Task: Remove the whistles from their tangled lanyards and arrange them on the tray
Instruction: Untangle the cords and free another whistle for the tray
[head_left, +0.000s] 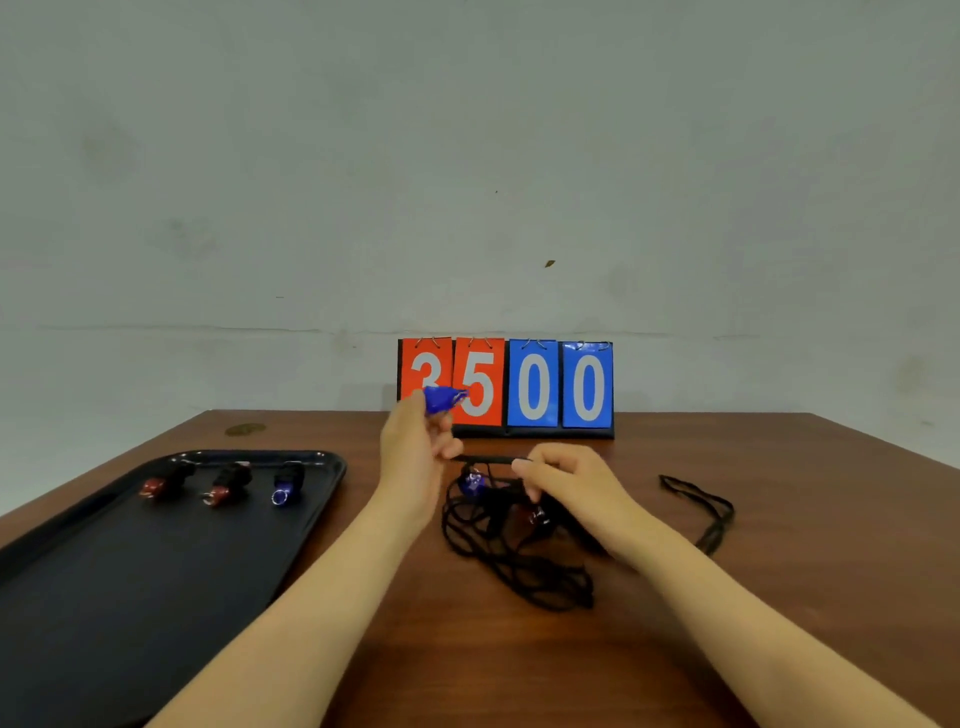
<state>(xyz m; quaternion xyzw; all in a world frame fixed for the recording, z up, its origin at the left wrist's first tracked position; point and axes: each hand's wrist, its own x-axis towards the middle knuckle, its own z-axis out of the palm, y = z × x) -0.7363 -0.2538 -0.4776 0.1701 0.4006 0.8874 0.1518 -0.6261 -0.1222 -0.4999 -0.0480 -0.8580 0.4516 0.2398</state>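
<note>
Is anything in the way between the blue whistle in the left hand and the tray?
Nothing visible. The left hand holds the blue whistle up above bare table, right of the tray.

a blue whistle (441, 399) was held up above the table. three whistles lay in a row at the far end of the black tray (104, 582): two red ones (166, 480) (228, 483) and a blue one (287, 483). a tangle of black lanyards (514, 561) still held another blue whistle (472, 480) and a red one (532, 517). one loose lanyard (706, 506) lay apart at the right.
</note>
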